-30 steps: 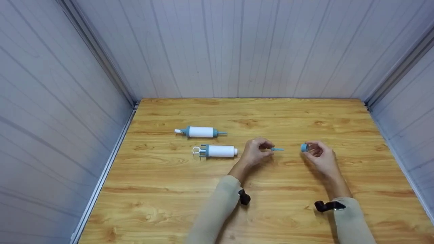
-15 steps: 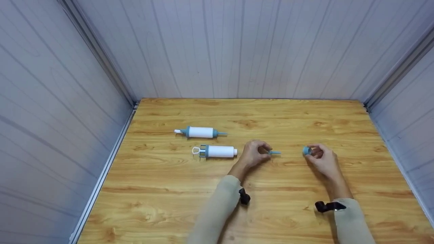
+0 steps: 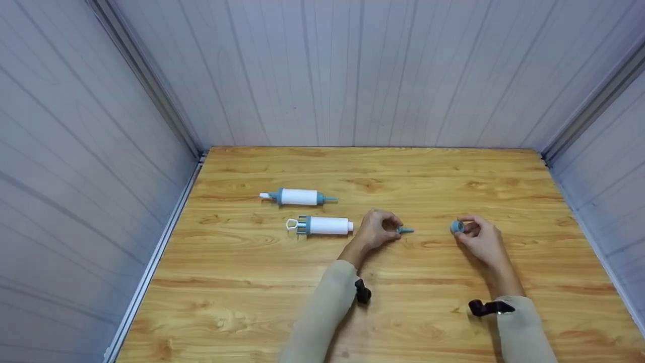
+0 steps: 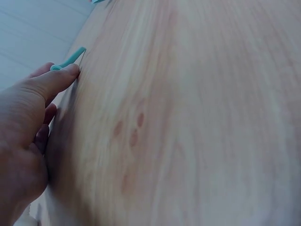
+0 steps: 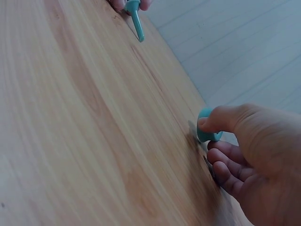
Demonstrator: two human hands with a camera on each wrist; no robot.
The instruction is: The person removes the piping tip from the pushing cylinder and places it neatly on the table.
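Between thumb and fingertips, my left hand pinches a small teal nozzle whose thin tube points right. The left wrist view shows the nozzle at the fingertips, and its tapered tip appears at the top of the right wrist view. My right hand pinches a short teal ring-shaped cap, its round opening showing. In the right wrist view the thumb presses on the cap. A gap separates the two parts. Left of my left hand lies a white syringe barrel with a teal flange and white loop handle.
Behind that barrel, a complete-looking white and teal syringe lies with its thin nozzle toward the right. The wood-grain table is bordered by pale panel walls at the back and both sides.
My left hand has tilted and lowered the nozzle slightly, drawing it a little left. My right hand has shifted the cap slightly right and down, turning it so its opening shows more.
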